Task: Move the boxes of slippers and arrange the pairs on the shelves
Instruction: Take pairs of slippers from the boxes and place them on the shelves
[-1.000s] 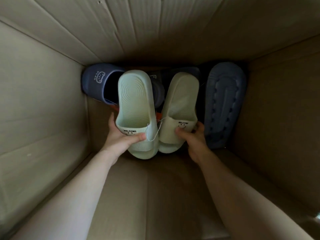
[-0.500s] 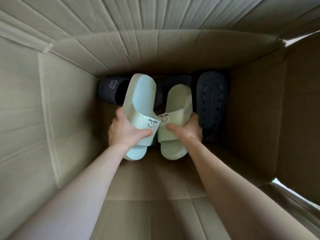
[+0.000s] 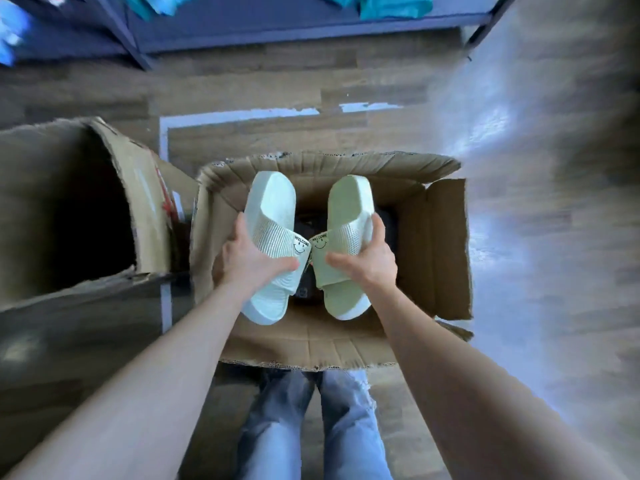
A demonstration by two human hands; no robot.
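Blur smears the outer parts of the view, so the blue shelf [image 3: 294,29] at the far edge, cut off at the top, carries only teal shapes that cannot be made out. Dark things [image 3: 306,221] lie deep in the box [image 3: 446,244], and shadow hides what they are. The left slipper [image 3: 273,202] and right slipper [image 3: 349,199] are held above the open box, side by side, toes near and heels far. Their straps come close, but whether they touch is unclear. The left hand [image 3: 249,261] has its grip curled round the left slipper at the strap, thumb across the top. The right hand [image 3: 367,261] grips the right slipper the same way. Both slippers are pale green matte foam, thick-soled and rounded, with ribbed straps printed WELCOME by a smiley. The box is creased brown cardboard with ragged flap edges. A second box [image 3: 138,188] stands just left, its inside dark. The floor [image 3: 277,88] is wood-look plank with a pale tape line. Jeans [image 3: 277,427] show at the near edge.
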